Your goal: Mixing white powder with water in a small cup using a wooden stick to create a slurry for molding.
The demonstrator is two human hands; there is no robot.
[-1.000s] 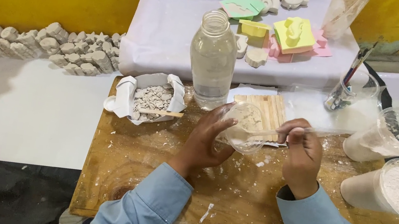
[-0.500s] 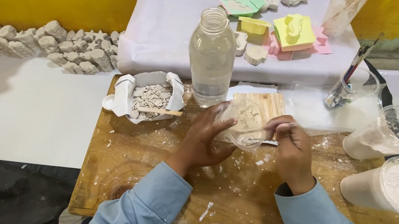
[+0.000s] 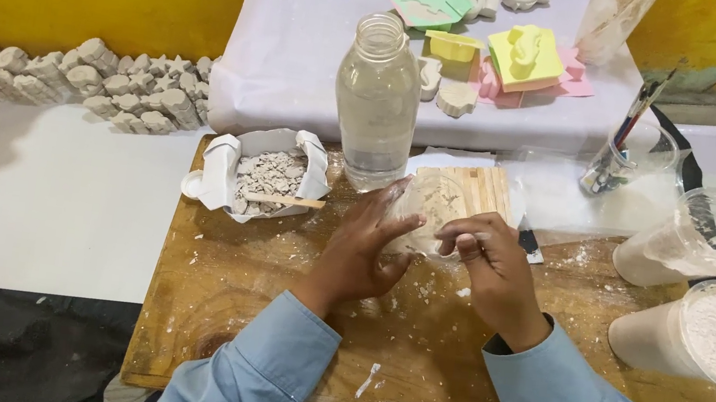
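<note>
Hands meet near the far edge of the wooden board [image 3: 265, 345]: the left hand [image 3: 360, 252] cups a clear plastic mould [image 3: 431, 206] with curled fingers, and the right hand [image 3: 496, 270] pinches a thin tool against it. The board's near half lies open, dusted with white crumbs. Just behind the mould stands a clear bottle [image 3: 377, 102] of water. To the left, a paper-lined box [image 3: 264, 178] holds plaster chips and a stick. At the right edge, two plastic cups [image 3: 708, 339] lie tilted with white powder.
</note>
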